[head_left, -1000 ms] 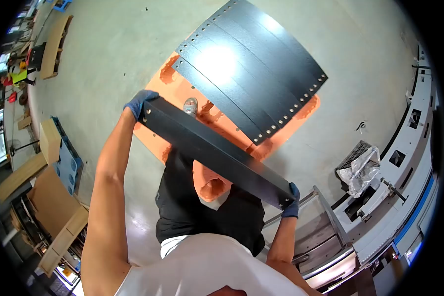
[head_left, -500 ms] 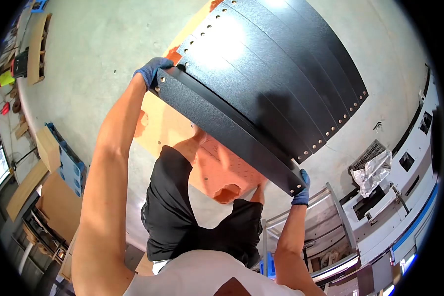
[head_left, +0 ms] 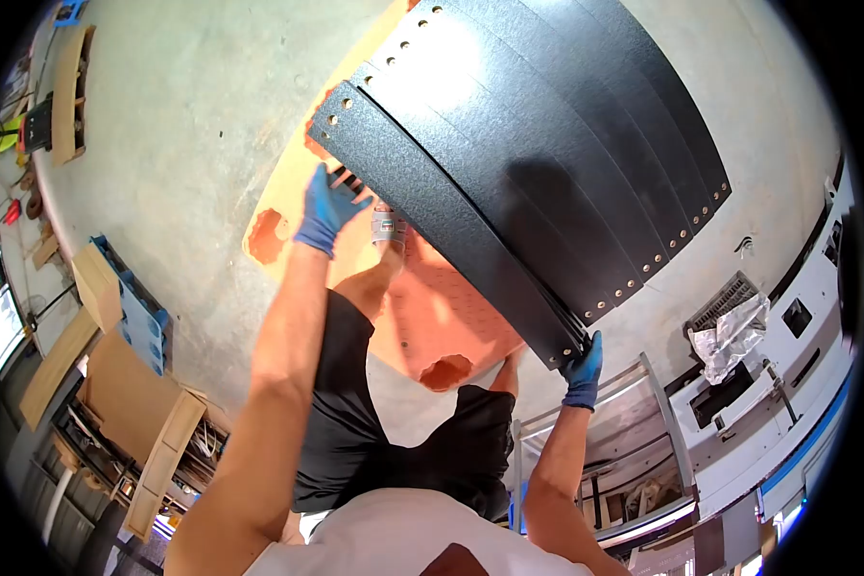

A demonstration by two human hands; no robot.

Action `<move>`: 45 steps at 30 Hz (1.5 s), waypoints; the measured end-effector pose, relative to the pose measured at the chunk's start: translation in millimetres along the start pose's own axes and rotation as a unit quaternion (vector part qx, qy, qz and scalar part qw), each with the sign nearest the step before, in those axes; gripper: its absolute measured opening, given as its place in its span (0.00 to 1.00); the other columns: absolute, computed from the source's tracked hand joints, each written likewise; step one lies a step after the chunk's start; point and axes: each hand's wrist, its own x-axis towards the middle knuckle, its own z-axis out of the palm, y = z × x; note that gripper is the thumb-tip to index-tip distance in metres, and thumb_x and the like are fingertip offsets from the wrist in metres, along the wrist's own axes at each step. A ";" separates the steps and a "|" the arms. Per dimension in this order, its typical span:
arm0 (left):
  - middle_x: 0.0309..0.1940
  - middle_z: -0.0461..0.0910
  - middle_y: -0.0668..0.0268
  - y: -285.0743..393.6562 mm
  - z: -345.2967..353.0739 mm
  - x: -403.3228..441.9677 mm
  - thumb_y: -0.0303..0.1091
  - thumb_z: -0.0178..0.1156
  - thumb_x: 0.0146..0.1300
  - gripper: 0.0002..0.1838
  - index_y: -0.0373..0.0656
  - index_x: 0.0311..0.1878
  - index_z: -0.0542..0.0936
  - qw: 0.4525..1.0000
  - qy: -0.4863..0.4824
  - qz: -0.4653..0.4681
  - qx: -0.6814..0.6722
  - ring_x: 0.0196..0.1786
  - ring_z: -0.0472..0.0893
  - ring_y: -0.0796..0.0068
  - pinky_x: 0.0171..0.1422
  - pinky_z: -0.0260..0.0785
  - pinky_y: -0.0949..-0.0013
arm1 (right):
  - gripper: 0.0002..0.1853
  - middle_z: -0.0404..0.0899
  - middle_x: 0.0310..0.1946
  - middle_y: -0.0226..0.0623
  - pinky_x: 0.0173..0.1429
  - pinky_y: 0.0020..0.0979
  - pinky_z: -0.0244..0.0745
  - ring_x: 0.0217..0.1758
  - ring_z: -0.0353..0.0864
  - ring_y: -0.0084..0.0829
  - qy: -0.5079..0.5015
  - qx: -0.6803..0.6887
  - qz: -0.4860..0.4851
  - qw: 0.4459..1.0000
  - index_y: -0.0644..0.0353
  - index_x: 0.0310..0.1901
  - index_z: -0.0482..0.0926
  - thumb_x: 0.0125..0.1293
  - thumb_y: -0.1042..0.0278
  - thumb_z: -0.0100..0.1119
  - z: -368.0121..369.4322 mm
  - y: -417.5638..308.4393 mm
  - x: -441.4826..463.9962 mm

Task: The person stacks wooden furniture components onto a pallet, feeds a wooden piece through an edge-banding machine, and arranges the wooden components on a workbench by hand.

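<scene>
A long black panel (head_left: pixel 432 211) with round holes near its ends lies along the near side of several similar black panels (head_left: pixel 586 125), set side by side. At its near left edge, my left hand (head_left: pixel 329 204), in a blue glove, is open with fingers spread and holds nothing. My right hand (head_left: pixel 583 369), also gloved, grips the panel's right end; its fingers are partly hidden there. Beneath the panels is an orange plastic base (head_left: pixel 442 300) with large openings, between my legs.
At the right stand a metal frame (head_left: pixel 655 394) and a long white machine body (head_left: pixel 739 432), with crumpled silver foil (head_left: pixel 734 336) beside it. Wooden boards (head_left: pixel 53 379) and a blue plastic piece (head_left: pixel 142 331) sit at the left. Grey floor (head_left: pixel 192 125) surrounds the base.
My left hand has let go of the panel's left end and moved down and right. The panel, tilted on edge before, now lies flatter against the others. My right hand stays at its end.
</scene>
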 end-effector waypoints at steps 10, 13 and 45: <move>0.65 0.79 0.61 -118.6 55.3 -16.4 0.53 0.50 0.79 0.27 0.44 0.69 0.76 0.983 -0.088 0.077 -0.142 0.66 0.78 0.57 0.71 0.72 0.50 | 0.32 0.83 0.63 0.42 0.63 0.53 0.84 0.64 0.84 0.45 -0.013 -0.001 0.014 1.000 0.52 0.68 0.78 0.80 0.37 0.39 11.0 15.0 2.9; 0.67 0.78 0.62 -124.5 26.8 -13.1 0.51 0.49 0.79 0.27 0.44 0.71 0.74 0.925 -0.111 0.282 0.227 0.68 0.77 0.57 0.73 0.72 0.51 | 0.30 0.81 0.66 0.41 0.63 0.52 0.84 0.65 0.83 0.45 -0.023 0.031 0.022 0.999 0.51 0.68 0.78 0.77 0.39 0.45 20.9 9.3 6.9; 0.75 0.69 0.65 -197.3 70.2 -110.5 0.64 0.55 0.75 0.38 0.48 0.78 0.66 0.987 -0.118 0.097 -0.055 0.75 0.69 0.59 0.78 0.64 0.48 | 0.51 0.74 0.54 0.51 0.54 0.51 0.72 0.51 0.76 0.48 0.037 -0.778 -0.509 0.366 0.61 0.76 0.65 0.52 0.54 0.76 160.6 24.0 -46.7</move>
